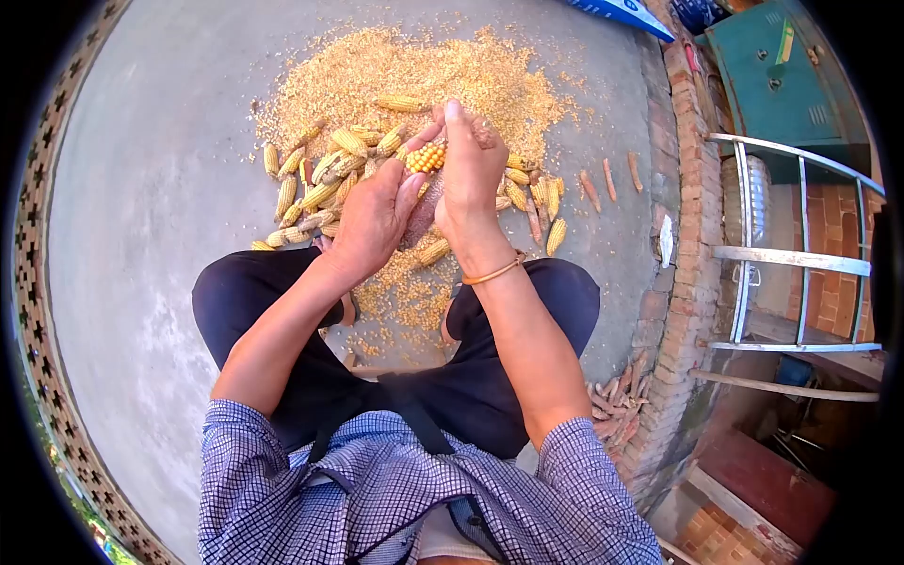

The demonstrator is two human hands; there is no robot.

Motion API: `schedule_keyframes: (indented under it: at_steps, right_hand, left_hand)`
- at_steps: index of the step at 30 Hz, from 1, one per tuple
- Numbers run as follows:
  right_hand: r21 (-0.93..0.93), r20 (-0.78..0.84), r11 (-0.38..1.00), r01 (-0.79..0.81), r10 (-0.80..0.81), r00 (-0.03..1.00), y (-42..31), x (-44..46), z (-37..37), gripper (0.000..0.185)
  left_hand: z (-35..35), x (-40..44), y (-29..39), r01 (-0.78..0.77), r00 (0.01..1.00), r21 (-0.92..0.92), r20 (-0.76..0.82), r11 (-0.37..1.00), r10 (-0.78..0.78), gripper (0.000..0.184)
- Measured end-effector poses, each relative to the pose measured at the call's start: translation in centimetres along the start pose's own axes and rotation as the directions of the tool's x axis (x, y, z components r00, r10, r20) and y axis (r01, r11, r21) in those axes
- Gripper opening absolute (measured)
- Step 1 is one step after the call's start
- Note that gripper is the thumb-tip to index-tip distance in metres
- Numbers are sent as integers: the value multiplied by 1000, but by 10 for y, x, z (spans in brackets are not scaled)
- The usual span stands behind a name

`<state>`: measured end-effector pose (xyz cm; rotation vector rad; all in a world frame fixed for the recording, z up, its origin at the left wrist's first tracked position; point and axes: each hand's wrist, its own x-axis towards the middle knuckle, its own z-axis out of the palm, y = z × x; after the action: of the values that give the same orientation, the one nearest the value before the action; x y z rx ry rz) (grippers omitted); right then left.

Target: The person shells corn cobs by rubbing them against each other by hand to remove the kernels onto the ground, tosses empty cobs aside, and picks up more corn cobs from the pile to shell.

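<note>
A yellow corn cob point(426, 157) with kernels on it is held between my two hands above the pile. My left hand point(375, 212) is closed on its near left side, thumb pointing up. Against its right side, my right hand point(471, 174) is curled round with the thumb raised; its fingers are partly hidden. Just below the cob, between the hands, shows a rough reddish-brown piece point(421, 217) whose kind I cannot make out. Several whole corn cobs point(325, 188) lie heaped beyond and left of my left hand. Loose kernels point(414, 71) spread across the floor behind them.
More cobs point(556, 235) and bare reddish cobs point(610, 179) lie to the right. A heap of stripped cobs point(617, 410) rests by the brick edge point(692, 245). Beyond it stand a metal rail frame point(791, 254) and a green cabinet point(777, 85). A blue bag point(626, 14) is at the top.
</note>
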<state>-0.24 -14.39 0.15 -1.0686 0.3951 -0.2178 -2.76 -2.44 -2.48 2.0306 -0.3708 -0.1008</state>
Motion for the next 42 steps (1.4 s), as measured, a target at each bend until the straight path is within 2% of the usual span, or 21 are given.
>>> schedule_keyframes:
  at_steps: [2, 3, 4, 5, 8, 10, 13, 14, 17, 20, 24, 25, 26, 27, 28, 31, 36, 38, 40, 41, 42]
  right_hand:
    - [-48, -24, 996, 78, -79, 997, 3, 1, -1, 24]
    - [-86, -58, 993, 80, -85, 995, 7, 8, -5, 23]
    - [-122, -94, 990, 77, -89, 992, 11, 14, -9, 22]
    - [-160, -129, 985, 73, -94, 987, 14, 17, -14, 21]
    - [-168, -49, 984, 58, -67, 997, 2, 12, -4, 23]
    - [-117, 19, 992, -43, 46, 999, -8, 9, -3, 25]
    - [-41, 117, 992, -122, 126, 985, -12, 8, -5, 26]
    - [-5, 120, 990, -138, 138, 983, -13, 6, -4, 25]
    - [-26, 147, 998, -58, 61, 987, -4, 4, -5, 25]
    - [-81, 62, 997, 15, -10, 998, 6, -2, -5, 25]
    - [-90, -52, 995, 34, -39, 998, 8, 2, -4, 24]
    - [-86, -68, 995, 39, -45, 997, 8, 5, -3, 25]
    - [-112, -98, 993, 48, -59, 993, 11, 7, -3, 25]
    - [-136, -128, 989, 57, -74, 989, 13, 9, -2, 25]
    - [-162, -155, 985, 65, -90, 984, 14, 11, -2, 25]
    - [-248, -132, 963, 103, -139, 981, 7, 9, 3, 32]
    - [-94, 97, 995, -30, 39, 995, -5, 10, -8, 30]
    - [-43, 211, 994, -98, 105, 972, -12, 9, -11, 32]
    - [46, 160, 990, -131, 123, 979, -17, -1, 0, 30]
    - [89, 139, 985, -145, 131, 982, -19, -3, 4, 30]
    - [24, 235, 995, -93, 84, 968, -16, -2, -2, 29]
  left_hand:
    - [5, -1, -11, -39, 999, 13, 35, 999, 39, 34]
    - [1, 0, -5, 150, 978, -279, 186, 949, -100, 37]
    - [-8, -1, 7, 361, 912, -507, 366, 783, -184, 41]
    - [-12, -2, 13, 561, 812, -641, 549, 523, -197, 45]
    - [-10, -1, 11, 527, 841, -666, 500, 529, -208, 47]
    - [-12, 0, 5, 481, 867, -682, 463, 552, -184, 43]
    - [-11, 3, 9, 427, 900, -607, 355, 670, -252, 37]
    - [-14, 5, 0, 385, 913, -563, 346, 731, -214, 30]
    - [-10, 6, -11, 105, 994, -141, 56, 984, -98, 32]
    - [-2, 2, -3, -38, 999, 260, -21, 965, 45, 29]
    - [2, 1, -1, -95, 995, 98, -5, 991, 96, 29]
    - [0, 1, 1, 73, 991, -187, 120, 980, -51, 30]
    - [-4, 1, 3, 269, 947, -429, 282, 862, -156, 32]
    - [-6, 0, 6, 466, 867, -596, 456, 654, -202, 34]
    - [-3, -3, 5, 423, 890, -611, 420, 669, -179, 40]
    - [-14, 2, 10, 467, 864, -689, 487, 554, -123, 40]
    - [-23, 4, 7, 513, 839, -732, 537, 448, -83, 35]
    - [-23, 4, 10, 446, 878, -715, 466, 538, -109, 33]
    - [-26, 5, 6, 435, 886, -636, 427, 638, -179, 29]
    - [-22, 6, 1, 301, 940, -520, 301, 799, -158, 28]
    - [-17, 6, -1, 169, 977, -364, 181, 916, -109, 27]
